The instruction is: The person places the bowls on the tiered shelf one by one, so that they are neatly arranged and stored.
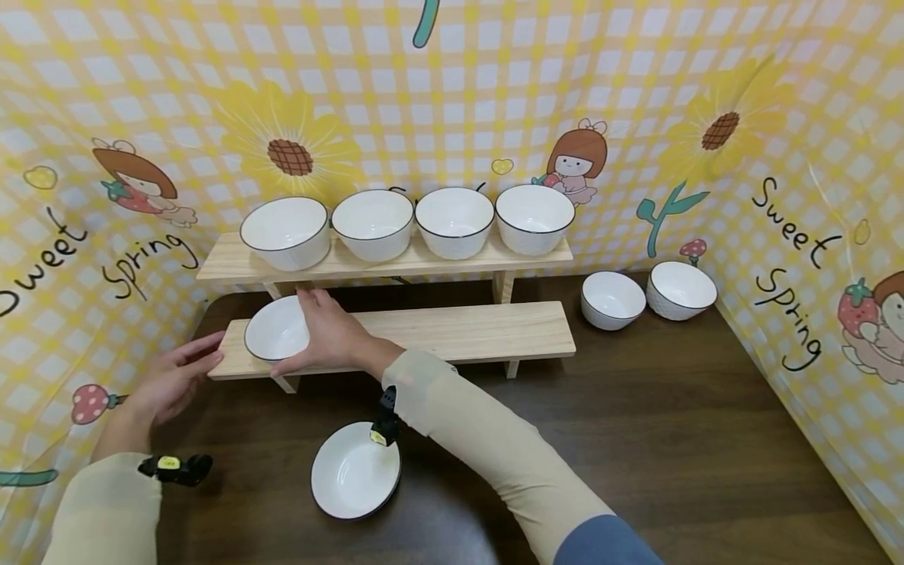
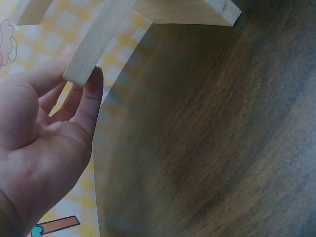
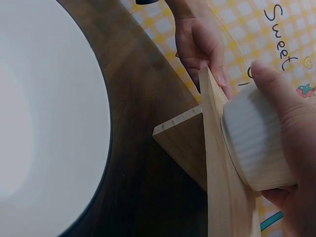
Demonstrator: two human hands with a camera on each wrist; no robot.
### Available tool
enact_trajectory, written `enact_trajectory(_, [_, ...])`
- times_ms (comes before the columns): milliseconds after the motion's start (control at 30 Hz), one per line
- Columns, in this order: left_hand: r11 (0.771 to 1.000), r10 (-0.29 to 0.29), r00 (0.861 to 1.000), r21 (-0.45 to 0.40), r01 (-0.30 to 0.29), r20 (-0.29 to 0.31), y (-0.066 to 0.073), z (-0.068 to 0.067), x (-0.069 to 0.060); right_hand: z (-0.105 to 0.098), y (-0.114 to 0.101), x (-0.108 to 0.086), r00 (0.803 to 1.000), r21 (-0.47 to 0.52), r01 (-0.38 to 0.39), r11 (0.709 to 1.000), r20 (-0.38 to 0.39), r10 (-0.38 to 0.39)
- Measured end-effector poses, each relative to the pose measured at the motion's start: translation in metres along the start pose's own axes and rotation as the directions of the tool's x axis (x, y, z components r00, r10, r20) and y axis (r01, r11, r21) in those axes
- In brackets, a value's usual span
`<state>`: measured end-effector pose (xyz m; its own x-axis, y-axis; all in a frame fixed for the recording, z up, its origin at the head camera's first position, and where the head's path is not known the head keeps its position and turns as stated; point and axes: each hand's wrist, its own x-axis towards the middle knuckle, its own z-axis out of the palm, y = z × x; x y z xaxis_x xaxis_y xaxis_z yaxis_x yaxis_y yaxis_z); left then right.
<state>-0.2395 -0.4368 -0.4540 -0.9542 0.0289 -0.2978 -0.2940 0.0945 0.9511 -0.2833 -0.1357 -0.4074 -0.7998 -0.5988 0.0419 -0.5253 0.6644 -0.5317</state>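
A white ribbed bowl with a dark rim sits at the left end of the lower wooden shelf board. My right hand grips this bowl from its right side, thumb at the near side and fingers at the far side. In the right wrist view, the bowl touches the board. My left hand holds the left end of the same board; the left wrist view has the board's end between its thumb and fingers. Another white bowl stands on the table below the shelf.
Several white bowls stand in a row on the upper shelf board. Two smaller bowls, one beside the other, stand on the dark table at the right. Yellow checked cloth encloses the back and sides.
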Motion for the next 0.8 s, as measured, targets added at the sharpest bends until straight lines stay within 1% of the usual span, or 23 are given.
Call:
enact_trajectory(200, [1.0,0.003,1.0,-0.026,-0.003,-0.001,-0.0007,0.0013,-0.0004,-0.0021,-0.0015,-0.0015,1.0,-0.02,-0.008,1.0,0.014,0.008])
enact_trajectory(467, [0.997,0.02,1.0,-0.073,-0.018,0.023,-0.0014,0.003,0.0,-0.0046,-0.0022,-0.0022,0.999,-0.06,-0.016,0.998,0.031,0.018])
enact_trajectory(700, [0.998,0.0,1.0,-0.065,0.0,0.014,-0.0007,0.004,0.0015,-0.007,-0.0011,-0.0024,0.999,-0.081,-0.027,0.996,0.045,0.03])
enact_trajectory(800, [0.999,-0.007,1.0,-0.052,0.007,0.011,-0.0001,0.0042,0.0019,-0.0086,0.0014,-0.004,0.999,-0.084,-0.01,0.996,0.043,0.013])
